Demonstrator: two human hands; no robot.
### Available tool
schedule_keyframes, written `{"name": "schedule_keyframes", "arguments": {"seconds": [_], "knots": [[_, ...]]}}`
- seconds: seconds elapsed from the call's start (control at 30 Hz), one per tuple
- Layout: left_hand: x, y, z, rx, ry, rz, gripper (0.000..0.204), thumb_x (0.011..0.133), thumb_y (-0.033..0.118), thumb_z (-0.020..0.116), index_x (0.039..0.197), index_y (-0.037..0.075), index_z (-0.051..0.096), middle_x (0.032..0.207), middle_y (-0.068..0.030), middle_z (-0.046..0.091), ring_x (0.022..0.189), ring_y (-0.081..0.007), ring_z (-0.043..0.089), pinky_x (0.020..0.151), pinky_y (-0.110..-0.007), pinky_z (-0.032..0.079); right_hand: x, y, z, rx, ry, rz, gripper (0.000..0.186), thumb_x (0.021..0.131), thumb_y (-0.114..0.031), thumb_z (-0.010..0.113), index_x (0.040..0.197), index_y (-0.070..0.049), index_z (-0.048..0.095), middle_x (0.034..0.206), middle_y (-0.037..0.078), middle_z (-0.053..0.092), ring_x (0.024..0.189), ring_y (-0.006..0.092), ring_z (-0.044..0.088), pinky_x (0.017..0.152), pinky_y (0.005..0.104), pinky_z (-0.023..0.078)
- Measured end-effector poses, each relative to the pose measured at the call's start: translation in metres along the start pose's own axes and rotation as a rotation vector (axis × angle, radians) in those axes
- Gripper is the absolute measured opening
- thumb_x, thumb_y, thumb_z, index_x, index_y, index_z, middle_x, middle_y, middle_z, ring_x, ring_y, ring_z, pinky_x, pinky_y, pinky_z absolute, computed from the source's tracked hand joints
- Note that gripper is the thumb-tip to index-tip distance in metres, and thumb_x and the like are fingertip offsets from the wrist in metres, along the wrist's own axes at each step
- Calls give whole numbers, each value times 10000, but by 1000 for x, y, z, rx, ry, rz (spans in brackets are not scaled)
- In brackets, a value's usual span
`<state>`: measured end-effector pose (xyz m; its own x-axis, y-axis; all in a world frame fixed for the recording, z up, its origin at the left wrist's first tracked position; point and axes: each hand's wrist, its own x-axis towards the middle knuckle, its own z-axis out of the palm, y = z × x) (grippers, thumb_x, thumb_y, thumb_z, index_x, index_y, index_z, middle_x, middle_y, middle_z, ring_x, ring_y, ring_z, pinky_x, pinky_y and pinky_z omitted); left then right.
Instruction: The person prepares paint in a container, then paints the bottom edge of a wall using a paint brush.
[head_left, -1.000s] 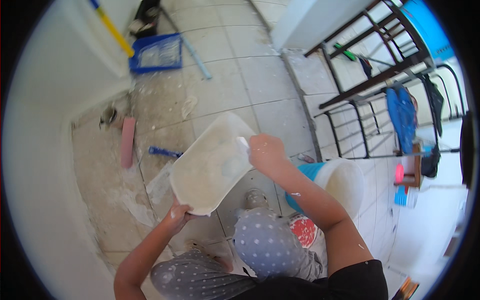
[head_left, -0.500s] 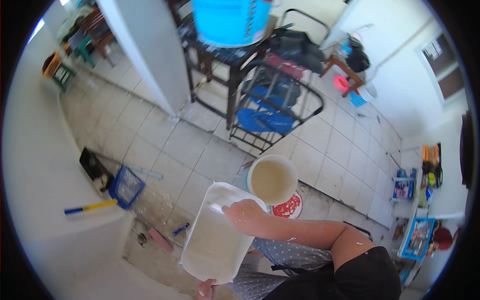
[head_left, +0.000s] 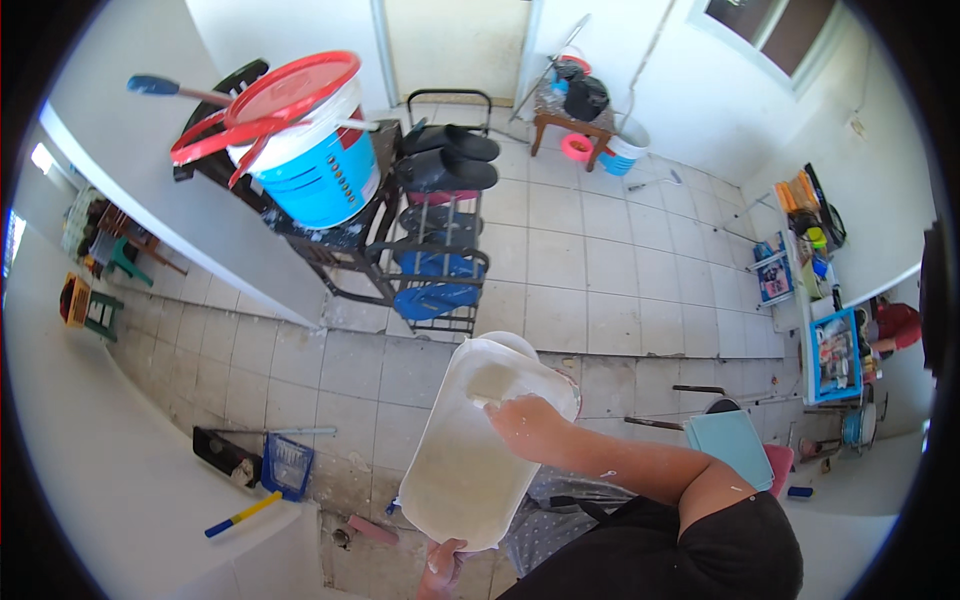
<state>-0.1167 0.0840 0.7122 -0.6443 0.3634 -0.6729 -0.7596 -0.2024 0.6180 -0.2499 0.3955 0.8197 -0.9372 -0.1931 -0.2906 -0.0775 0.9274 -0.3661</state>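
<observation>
My left hand grips the near end of a long white tray with rounded corners, tilted in front of me. Pale cream-coloured liquid covers much of the tray's inside. Over the tray's far part, the fingers of my right hand are closed around a small white tool; its kind is unclear, as the hand covers most of it. Just beyond the tray, the rim of a white bucket peeks out, the rest hidden behind the tray.
A blue-and-white pail with a red lid stands on a dark chair. Beside it is a metal shoe rack with sandals. A blue dustpan and a yellow-and-blue handle lie left. A light-blue panel is at right.
My view has tipped up, showing more of the room. The tray now covers most of the bucket, which stood in plain sight beside it. My right hand stays over the tray.
</observation>
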Motion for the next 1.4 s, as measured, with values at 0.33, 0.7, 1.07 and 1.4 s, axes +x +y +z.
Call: {"name": "schedule_keyframes", "arguments": {"seconds": [0.33,0.7,1.07,1.4], "knots": [[3,42,66,-70,-167,-187,553,808,-57,474,1350,-71,363,1240,-218,569,1072,-370,638,891,-484,573,-63,27,-40,126,125,122,157,858,-124,589,947,0,626,738,167,660,709,338,672,645,443,532],[140,58,176,92,-383,-309,638,823,-42,474,1422,30,267,1279,-186,523,1095,-323,627,870,-428,576,-49,180,-96,206,183,389,230,878,-218,604,905,3,661,774,205,667,737,376,665,678,476,525],[365,118,454,107,-293,-264,881,726,-63,470,1484,177,89,1323,-195,429,1200,-374,534,871,-500,577,60,512,-189,48,-97,400,167,796,-80,559,808,-13,711,774,191,696,733,351,701,640,460,546],[505,236,628,270,-331,-232,777,756,-77,442,1459,93,157,1301,-219,476,1100,-402,610,852,-527,577,93,666,-316,70,144,525,163,833,-178,580,793,-42,659,690,157,676,655,332,689,566,449,529]]}}
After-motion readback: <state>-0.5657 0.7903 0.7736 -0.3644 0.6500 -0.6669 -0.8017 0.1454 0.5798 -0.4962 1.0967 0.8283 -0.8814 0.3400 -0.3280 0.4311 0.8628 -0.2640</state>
